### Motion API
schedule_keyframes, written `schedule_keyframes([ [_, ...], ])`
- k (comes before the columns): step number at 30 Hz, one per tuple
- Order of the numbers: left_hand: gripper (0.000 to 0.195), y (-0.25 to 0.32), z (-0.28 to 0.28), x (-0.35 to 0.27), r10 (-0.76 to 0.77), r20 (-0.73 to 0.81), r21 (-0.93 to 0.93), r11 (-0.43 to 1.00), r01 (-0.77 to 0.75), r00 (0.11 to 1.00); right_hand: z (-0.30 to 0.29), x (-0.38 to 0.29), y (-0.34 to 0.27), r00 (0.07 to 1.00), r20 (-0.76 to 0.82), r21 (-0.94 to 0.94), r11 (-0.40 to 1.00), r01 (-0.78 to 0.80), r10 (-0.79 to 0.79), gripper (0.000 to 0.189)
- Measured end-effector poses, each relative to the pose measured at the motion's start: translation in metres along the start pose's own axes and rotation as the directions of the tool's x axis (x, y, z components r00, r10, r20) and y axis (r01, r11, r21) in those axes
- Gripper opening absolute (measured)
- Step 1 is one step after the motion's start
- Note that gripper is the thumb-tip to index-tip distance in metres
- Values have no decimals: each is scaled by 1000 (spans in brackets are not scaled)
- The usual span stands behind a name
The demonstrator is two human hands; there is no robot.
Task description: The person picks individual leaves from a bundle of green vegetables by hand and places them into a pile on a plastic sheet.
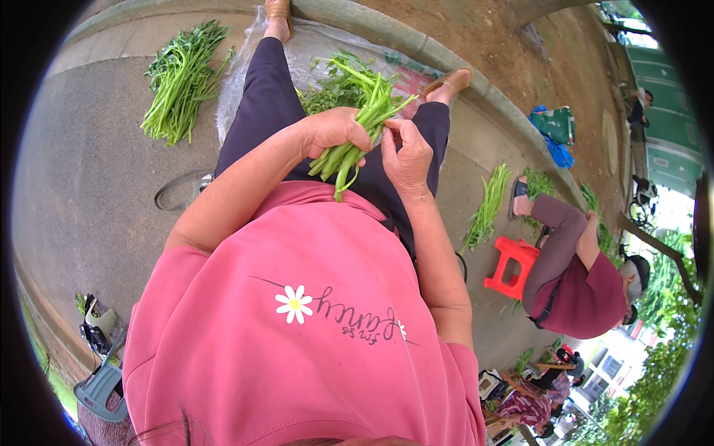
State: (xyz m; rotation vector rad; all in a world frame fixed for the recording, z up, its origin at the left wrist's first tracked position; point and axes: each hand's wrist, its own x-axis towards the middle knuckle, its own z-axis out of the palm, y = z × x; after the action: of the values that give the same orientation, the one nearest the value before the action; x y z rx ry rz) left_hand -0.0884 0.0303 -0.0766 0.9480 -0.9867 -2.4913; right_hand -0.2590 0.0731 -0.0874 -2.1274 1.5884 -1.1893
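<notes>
My left hand [336,134] is closed around a bunch of leafy green vegetable stems [372,108] in front of my lap. The cut ends hang towards my pink shirt, and the other end points away between my knees. Close beside it, my right hand [407,155] has thumb and forefinger pinched at a stem on the bunch's right edge; the exact hold is partly hidden. Beyond the bunch, a pile of loose leaves [326,96] lies on a clear plastic sheet [329,42] between my feet.
A larger bundle of greens [181,83] lies on the pavement at left. To the right are thin green stems [488,206], a red plastic stool [511,266] and a bending person [580,279]. A curb [385,33] runs beyond my feet, with bags [553,131] past it.
</notes>
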Motion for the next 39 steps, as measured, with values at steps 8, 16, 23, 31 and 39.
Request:
schedule_keyframes([
  [8,38,6,-3,-7,71,42,-79,995,-67,997,-3,-4,2,996,-51,-9,997,-70,70,10],
  [16,35,4,-4,-5,177,-129,36,984,-173,976,-2,-8,-1,995,-7,-40,994,-98,98,11],
  [23,42,-7,-7,8,303,-224,200,944,-260,926,15,-10,-16,981,68,270,943,-193,182,12],
  [31,42,-3,3,8,350,-270,295,917,-269,897,12,-13,-13,953,160,309,903,-297,258,7],
  [39,42,-1,1,8,372,-324,479,857,-188,870,7,-15,-18,947,142,320,892,-320,289,10],
])
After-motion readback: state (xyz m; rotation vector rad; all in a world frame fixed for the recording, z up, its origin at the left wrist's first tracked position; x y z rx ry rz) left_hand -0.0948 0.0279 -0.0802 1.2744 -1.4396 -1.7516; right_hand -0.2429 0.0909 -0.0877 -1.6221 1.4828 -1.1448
